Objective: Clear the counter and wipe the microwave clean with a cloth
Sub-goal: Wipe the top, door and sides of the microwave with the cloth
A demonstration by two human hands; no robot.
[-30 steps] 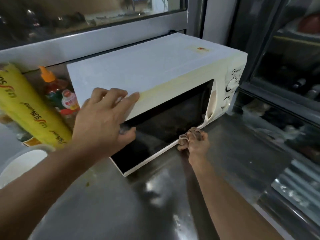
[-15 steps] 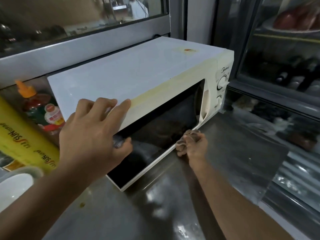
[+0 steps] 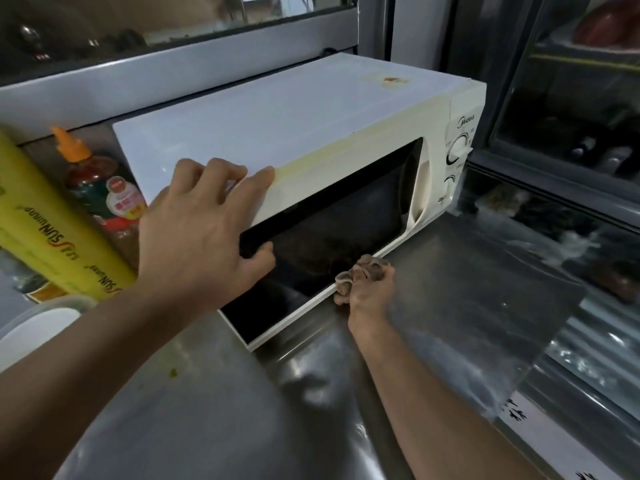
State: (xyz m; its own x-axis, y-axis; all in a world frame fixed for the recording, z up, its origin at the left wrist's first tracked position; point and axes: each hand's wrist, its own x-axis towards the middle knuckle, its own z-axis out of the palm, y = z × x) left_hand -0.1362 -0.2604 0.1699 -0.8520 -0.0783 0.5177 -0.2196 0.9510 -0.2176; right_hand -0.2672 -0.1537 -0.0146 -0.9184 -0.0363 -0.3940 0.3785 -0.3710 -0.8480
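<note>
A: Two hands are on the microwave (image 3: 298, 133) now. Your left hand (image 3: 204, 237) clamps its front top corner at frame centre-left: fingers spread flat over the top edge, thumb hooked under onto the dark door glass. Your right hand (image 3: 369, 289), lower centre, is fisted round a bunched brownish cloth (image 3: 360, 270) and presses it against the door's bottom rim.

B: What has changed in the last second?

A: Very little in the hands. The left grip is the same brace on the same corner, and the cloth sits at nearly the same spot along the lower rim, so any stroke there has been short. Mostly your head moved: the microwave slid left and down in the frame half a second ago, and now sits back toward centre-right, with more of the yellow roll (image 3: 52, 233) and the sauce bottle (image 3: 100, 188) showing at the left edge.

B: What does that mean for the job?

A: I judge you're working the door's bottom rim while steadying the body. The counter (image 3: 467, 306) still carries the roll, the bottle and a white tub (image 3: 38, 327) at lower left, so clearing isn't finished. A yellowish stain runs along the top front edge, not yet dealt with.
</note>
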